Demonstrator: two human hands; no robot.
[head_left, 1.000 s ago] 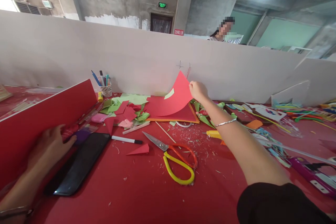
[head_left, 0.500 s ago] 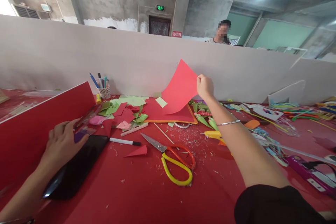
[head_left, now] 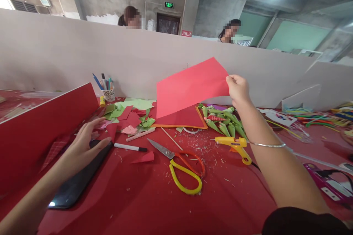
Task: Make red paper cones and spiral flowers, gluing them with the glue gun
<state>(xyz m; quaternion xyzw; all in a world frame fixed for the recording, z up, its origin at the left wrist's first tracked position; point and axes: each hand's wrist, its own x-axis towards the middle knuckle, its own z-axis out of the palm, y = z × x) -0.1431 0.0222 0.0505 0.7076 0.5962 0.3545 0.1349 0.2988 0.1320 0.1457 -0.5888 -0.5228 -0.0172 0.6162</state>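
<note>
My right hand (head_left: 238,89) pinches the right edge of a red sheet of paper (head_left: 190,84), raised at a slant above a stack of red and orange sheets (head_left: 182,117). The sheet's lower left corner hangs close to the stack. My left hand (head_left: 87,142) is held with fingers apart over a black phone (head_left: 77,180) and grips nothing. Just past its fingertips are a white marker (head_left: 129,147) with a black cap and a small red paper cone (head_left: 111,130). Scissors (head_left: 179,167) with one red and one yellow handle lie open between my arms.
A yellow glue gun (head_left: 233,143) lies by my right forearm, near several green paper cones (head_left: 226,121). Green and red scraps (head_left: 129,115) and a pen cup (head_left: 108,94) are at the back left. A white partition (head_left: 132,58) runs behind; two people are beyond it.
My right hand has moved right with the red sheet, drawing it off the stack. My left hand has moved forward and right, off a purple item. A small pale paper piece no longer shows.
</note>
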